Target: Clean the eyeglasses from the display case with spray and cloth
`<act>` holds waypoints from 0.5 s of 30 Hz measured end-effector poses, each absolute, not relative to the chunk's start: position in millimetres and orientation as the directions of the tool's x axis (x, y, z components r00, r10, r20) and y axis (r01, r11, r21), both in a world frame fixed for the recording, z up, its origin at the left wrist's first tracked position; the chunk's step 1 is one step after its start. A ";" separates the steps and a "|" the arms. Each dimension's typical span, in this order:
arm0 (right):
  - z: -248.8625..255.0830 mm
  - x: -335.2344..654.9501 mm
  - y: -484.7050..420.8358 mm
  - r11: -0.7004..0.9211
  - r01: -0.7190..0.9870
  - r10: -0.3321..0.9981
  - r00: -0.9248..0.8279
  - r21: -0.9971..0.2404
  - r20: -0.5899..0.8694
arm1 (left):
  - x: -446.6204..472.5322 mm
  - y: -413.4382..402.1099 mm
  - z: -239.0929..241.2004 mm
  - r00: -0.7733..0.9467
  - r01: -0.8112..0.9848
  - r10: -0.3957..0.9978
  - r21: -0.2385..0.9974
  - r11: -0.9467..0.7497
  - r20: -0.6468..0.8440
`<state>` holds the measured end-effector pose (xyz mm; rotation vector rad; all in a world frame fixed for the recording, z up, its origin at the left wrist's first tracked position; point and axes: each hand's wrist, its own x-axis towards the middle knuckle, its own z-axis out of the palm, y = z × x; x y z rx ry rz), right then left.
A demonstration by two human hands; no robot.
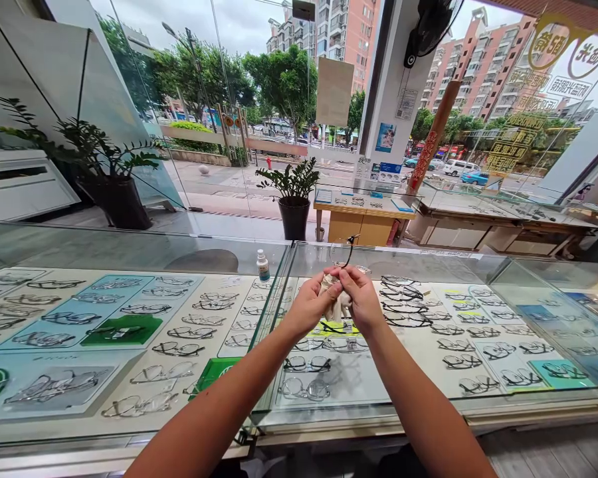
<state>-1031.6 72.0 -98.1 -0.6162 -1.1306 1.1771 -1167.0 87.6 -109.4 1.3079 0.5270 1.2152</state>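
Note:
In front of me, above the glass counter, my left hand is closed on a pale, crumpled cloth. Close against it, my right hand has its fingers pinched on a pair of eyeglasses. A dark temple of the glasses sticks up past my fingertips, and the thin frame shows faintly beside it. Cloth and fingers hide most of the lenses. Some of the cloth hangs between both hands.
A small white bottle stands on the glass left of my hands. Under the glass, the display case holds rows of eyeglasses. Beyond the counter are a potted plant, a wooden display table and tall windows.

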 end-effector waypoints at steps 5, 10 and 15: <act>-96.0 -1032.9 67.7 0.394 -0.270 0.909 -0.026 -0.879 0.415 | -1165.4 86.6 -106.4 0.320 -0.386 0.899 0.908 -0.166 0.300; -98.7 -1030.6 71.1 0.364 -0.356 0.924 0.023 -0.861 0.382 | -1171.5 89.6 -101.4 0.339 -0.335 0.874 0.913 -0.232 0.347; -99.4 -1031.6 72.8 0.339 -0.445 0.933 0.047 -0.829 0.356 | -1172.1 91.4 -104.0 0.391 -0.354 0.854 0.913 -0.204 0.342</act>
